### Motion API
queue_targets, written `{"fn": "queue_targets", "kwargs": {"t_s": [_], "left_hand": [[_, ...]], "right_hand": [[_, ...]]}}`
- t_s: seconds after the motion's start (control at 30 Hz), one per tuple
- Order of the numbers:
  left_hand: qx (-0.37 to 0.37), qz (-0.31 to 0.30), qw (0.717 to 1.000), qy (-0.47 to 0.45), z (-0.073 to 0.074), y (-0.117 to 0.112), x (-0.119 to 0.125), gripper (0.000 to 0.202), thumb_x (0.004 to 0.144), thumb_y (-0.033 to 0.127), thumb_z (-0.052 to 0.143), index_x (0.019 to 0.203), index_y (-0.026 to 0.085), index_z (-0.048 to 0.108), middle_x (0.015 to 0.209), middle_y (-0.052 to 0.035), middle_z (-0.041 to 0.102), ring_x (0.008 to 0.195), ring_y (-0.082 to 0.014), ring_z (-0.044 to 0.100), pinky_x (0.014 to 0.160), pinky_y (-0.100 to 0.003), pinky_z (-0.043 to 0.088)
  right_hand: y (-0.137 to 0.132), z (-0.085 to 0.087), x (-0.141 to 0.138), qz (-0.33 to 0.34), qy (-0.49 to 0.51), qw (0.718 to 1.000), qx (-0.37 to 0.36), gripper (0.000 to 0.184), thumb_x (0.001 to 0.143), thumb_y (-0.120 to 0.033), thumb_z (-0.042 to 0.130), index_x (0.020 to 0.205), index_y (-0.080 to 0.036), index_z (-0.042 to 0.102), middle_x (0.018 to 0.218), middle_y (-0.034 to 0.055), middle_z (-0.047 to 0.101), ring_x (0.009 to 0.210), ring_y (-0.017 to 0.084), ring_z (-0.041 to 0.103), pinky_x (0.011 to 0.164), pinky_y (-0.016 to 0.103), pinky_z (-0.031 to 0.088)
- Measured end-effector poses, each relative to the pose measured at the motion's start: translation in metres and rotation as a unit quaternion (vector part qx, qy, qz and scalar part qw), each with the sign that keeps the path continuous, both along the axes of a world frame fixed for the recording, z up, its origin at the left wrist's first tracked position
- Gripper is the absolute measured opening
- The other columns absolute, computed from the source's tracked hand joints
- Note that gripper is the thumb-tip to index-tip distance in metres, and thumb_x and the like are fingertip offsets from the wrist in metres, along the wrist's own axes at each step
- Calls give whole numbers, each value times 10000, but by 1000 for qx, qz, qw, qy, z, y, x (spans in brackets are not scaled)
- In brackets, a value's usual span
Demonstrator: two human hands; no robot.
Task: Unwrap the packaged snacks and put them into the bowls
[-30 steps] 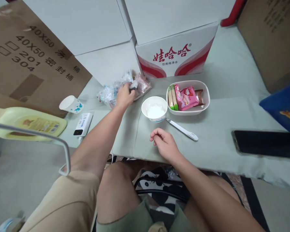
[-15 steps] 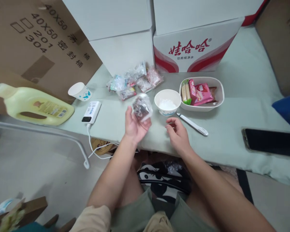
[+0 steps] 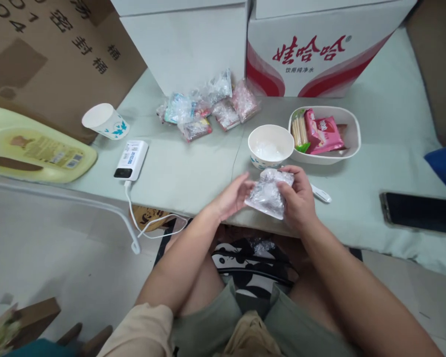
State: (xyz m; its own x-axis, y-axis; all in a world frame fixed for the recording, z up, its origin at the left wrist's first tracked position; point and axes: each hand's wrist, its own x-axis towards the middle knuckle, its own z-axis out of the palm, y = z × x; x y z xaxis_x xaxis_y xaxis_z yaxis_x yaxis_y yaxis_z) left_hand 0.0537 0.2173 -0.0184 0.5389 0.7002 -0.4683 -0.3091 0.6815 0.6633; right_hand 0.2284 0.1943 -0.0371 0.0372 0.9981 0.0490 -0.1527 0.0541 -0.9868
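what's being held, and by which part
A squarish, clear, crinkled plastic packet, by its right side, in the right hand; contact with the left hand is unclear.

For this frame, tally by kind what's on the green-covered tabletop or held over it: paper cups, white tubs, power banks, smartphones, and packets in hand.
Paper cups: 2
White tub: 1
Power bank: 1
Smartphone: 1
Clear-wrapped packet in the right hand: 1
Total: 6
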Motion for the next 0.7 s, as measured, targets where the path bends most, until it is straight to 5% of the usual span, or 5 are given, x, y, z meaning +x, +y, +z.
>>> {"fn": "queue_targets", "kwargs": {"t_s": [0.23,0.33,0.5,0.6,0.7], "left_hand": [[110,22,992,65,4,-8,-6,570,644,370,869,1148,202,665,1041,-77,719,881,-210,684,779,-338,549],[120,122,981,90,4,-5,-5,492,649,348,849,1078,199,660,950,-50,719,799,-191,680,734,-331,565],[107,188,973,85,8,2,-9,427,625,279,824,992,212,615,927,-3,681,758,-154,657,745,-348,592],[114,191,972,80,8,1,-8,414,612,244,811,968,213,601,913,9,664,784,-150,649,785,-360,595],[125,203,967,86,8,-1,-5,411,618,229,790,971,223,581,932,15,656,823,-150,646,820,-365,590]], "right_hand": [[0,7,4,-22,-209,978,9,412,852,-419,602,1208,-250,479,893,27,623,716,177,582,623,309,479],[1,6,24,-117,-390,910,73,243,888,-379,515,1048,-216,599,1003,99,645,882,234,591,776,381,485],[2,-9,65,-165,-603,779,53,340,841,-381,587,1100,-176,666,1147,177,655,1052,342,562,889,489,418],[-3,-8,78,-127,-621,773,32,279,869,-360,534,990,-178,707,1095,171,689,990,328,588,830,450,429],[-15,7,76,-136,-555,820,-21,282,898,-368,485,937,-193,703,839,112,710,772,261,616,713,376,441]]}}
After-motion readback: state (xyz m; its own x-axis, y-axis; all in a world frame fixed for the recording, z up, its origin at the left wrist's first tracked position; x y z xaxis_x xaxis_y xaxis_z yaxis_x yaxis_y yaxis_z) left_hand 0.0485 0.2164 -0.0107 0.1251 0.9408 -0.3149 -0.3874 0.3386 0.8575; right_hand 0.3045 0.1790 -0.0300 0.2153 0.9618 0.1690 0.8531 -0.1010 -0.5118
